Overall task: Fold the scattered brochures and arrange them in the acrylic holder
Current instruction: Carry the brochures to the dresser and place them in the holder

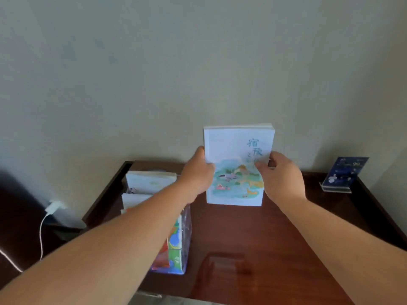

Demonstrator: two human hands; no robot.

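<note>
Pale-blue brochure stack [237, 146] lettered 宿豫, left hand [196, 175] gripping one edge, right hand [282, 175] pinching the other

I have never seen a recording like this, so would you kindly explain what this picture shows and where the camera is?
There is no machine here. A person wears a wide-angle camera on the head, looking forward and down, so the two bare arms are their own. The left hand and right hand each have a grip on one side edge of an upright stack of brochures with a painted cover, over a dark wooden table. On the table's left stands a clear acrylic holder, already holding brochures and partly hidden by the left forearm. At the far right is a blue card in a small stand.
</note>
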